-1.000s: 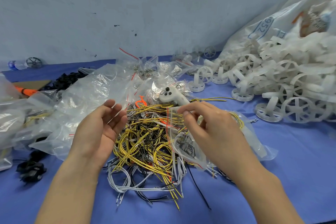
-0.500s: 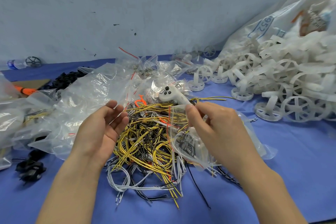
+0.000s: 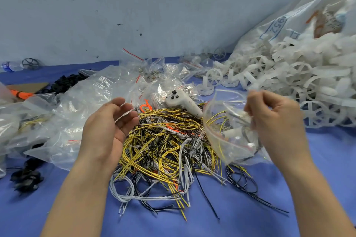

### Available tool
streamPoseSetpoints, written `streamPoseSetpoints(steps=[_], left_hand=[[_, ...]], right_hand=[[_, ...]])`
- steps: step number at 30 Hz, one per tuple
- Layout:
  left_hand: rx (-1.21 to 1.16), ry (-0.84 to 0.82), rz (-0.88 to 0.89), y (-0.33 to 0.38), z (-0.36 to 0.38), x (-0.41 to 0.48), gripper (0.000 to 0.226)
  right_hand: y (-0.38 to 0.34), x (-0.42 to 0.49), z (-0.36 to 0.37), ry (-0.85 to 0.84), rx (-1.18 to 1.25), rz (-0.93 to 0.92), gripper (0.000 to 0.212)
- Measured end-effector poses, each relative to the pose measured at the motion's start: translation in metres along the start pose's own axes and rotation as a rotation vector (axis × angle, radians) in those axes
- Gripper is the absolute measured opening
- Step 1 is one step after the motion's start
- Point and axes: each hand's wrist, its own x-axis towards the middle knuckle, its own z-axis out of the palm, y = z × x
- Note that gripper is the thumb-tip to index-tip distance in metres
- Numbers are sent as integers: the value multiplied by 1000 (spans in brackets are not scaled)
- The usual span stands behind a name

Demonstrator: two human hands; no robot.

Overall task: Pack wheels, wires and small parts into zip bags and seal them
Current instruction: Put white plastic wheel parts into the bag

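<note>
My right hand (image 3: 275, 121) grips a small clear zip bag (image 3: 229, 132) with a red seal line, lifted above the right side of the wire heap. Wires and a white part show inside the bag. The heap of yellow, black and white wires (image 3: 169, 146) lies on the blue cloth between my hands. My left hand (image 3: 107, 127) hovers palm-up over the heap's left edge, fingers loosely bent, holding nothing. White plastic wheels (image 3: 289, 86) spill from a big sack on the right.
A white controller (image 3: 181, 100) rests at the heap's far edge. Clear plastic bags (image 3: 82, 106) pile up at left, with small filled zip bags (image 3: 159, 71) behind. Black parts (image 3: 27, 177) lie at the front left. A wall closes the back.
My right hand has carried the zip bag rightward and upward, off the middle of the wire heap. My left hand has barely moved.
</note>
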Motion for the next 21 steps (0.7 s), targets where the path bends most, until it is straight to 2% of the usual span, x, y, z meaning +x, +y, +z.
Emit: streamPoseSetpoints(steps=[4,9,15,21], left_hand=[[4,9,2,-1,6,-1,24],[-5,20,38,0,18,-6,25],[-76,33,101,11,48,-22,23],[62,7,308,13,58,-40,27]], right_hand=[[4,4,-8,71,118,90,31],[6,5,-2,45,155,94,36],[5,3,21,-138,112,94,36],[4,6,27,-251,14,-19,42]])
